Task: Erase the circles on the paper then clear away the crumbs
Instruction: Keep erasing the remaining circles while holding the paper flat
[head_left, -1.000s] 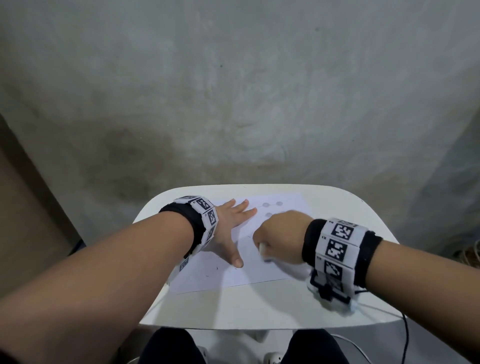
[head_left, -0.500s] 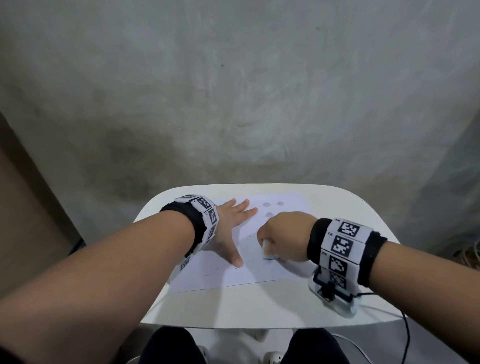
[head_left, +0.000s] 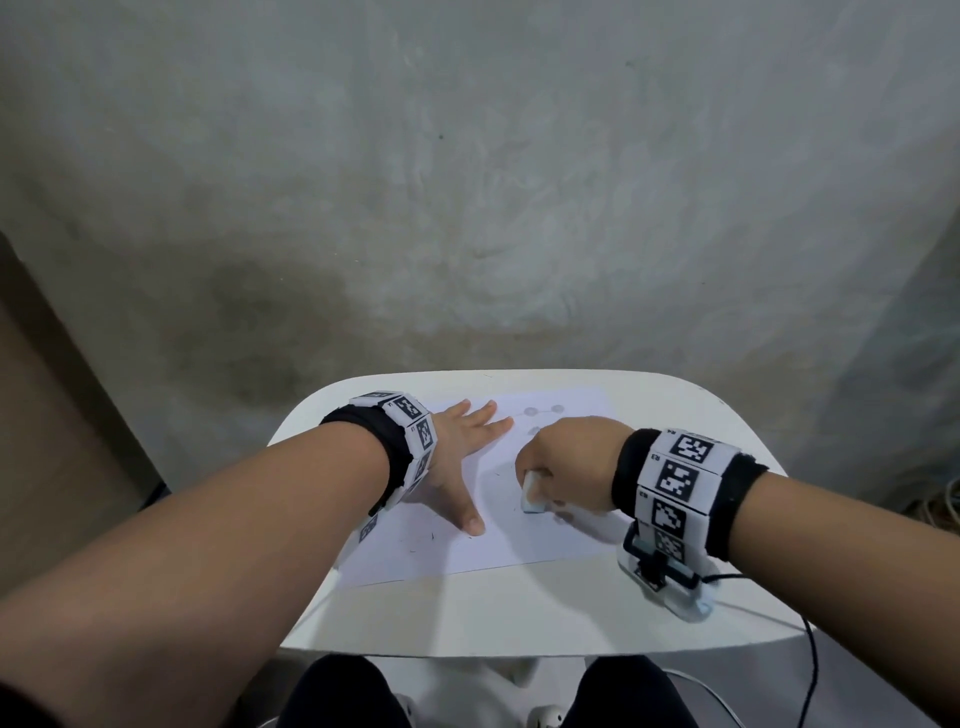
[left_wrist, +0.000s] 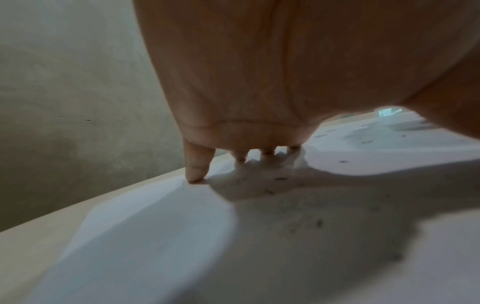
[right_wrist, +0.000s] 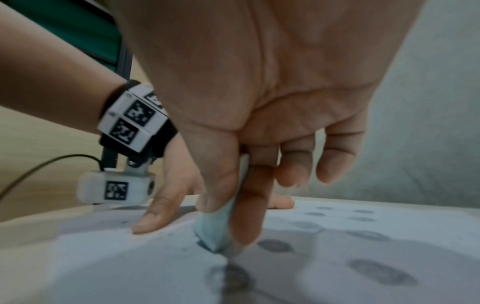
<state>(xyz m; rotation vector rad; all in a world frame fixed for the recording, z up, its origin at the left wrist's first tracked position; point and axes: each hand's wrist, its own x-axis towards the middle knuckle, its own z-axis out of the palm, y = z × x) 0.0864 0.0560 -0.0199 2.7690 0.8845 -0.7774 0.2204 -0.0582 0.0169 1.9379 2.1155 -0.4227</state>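
The white table (head_left: 519, 613) has the paper (head_left: 498, 545) lying flat on it with plenty of grey circles (right_wrist: 275, 245) left, so I'd say the erasing is nowhere near done. Best bet is short, firm strokes away from the pinned side, so the sheet doesn't buckle. The left hand (head_left: 457, 467) lies spread, fingers straight, pressing the paper down. The right hand (head_left: 566, 467) is curled over, thumb and forefinger pinching a pale blue eraser (right_wrist: 218, 228) with its corner touching the sheet. Dark crumbs (left_wrist: 317, 223) are scattered under the left palm.
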